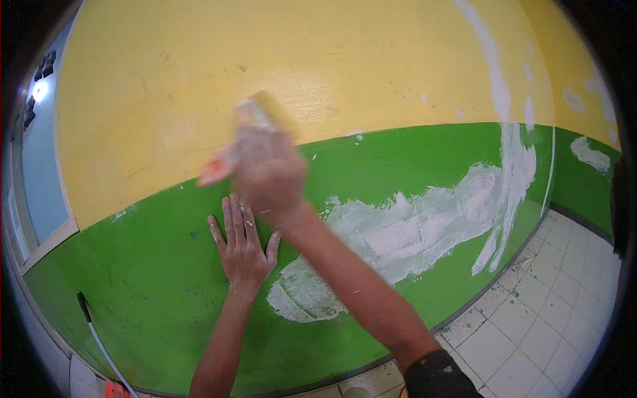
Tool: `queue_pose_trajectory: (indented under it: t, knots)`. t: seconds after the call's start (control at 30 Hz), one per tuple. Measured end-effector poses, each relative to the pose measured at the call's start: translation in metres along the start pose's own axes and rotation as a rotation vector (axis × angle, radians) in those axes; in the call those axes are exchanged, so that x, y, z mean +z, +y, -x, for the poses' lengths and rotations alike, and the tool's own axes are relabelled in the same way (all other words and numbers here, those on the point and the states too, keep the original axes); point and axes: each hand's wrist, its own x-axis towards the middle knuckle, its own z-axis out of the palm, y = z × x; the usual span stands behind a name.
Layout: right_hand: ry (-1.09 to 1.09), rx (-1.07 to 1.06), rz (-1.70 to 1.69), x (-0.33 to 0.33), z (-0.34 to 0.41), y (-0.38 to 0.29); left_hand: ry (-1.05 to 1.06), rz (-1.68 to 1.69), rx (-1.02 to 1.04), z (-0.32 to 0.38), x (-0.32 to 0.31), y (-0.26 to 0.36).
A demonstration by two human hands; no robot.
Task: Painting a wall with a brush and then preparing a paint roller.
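Observation:
My right hand (268,171) is raised in front of the painted wall, near where its yellow upper part (358,64) meets the green lower part (149,283). It grips a blurred hand tool (254,112), apparently a putty knife or scraper, with an orange end (216,166) sticking out to the left. Motion blur leaves unclear whether the tool touches the wall. Lower down, my left hand (246,253) lies flat against the green paint, fingers spread and holding nothing. Whitish dust coats both hands. A broad patch of white filler (398,234) runs across the green, partly hidden by my right forearm.
White filler streaks (510,169) run down the wall near the right corner. A white pole with a black grip (102,343) leans at lower left, beside a red-orange object (115,389). Debris dots the white tiled floor (522,343). A pale frame (50,244) borders the wall's left end.

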Motion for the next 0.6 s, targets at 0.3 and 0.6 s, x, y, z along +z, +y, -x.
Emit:
queue_pose_trajectory:
  t: [0.3, 0.6]
  knots:
    - [-0.039, 0.748, -0.601, -0.018, -0.024, 0.023, 0.114, 0.076, -0.099, -0.001, -0.002, 0.001]
    - [0.133, 0.831, -0.392, -0.114, -0.023, 0.251, 0.1, 0.13, -0.088, -0.005, -0.007, 0.002]
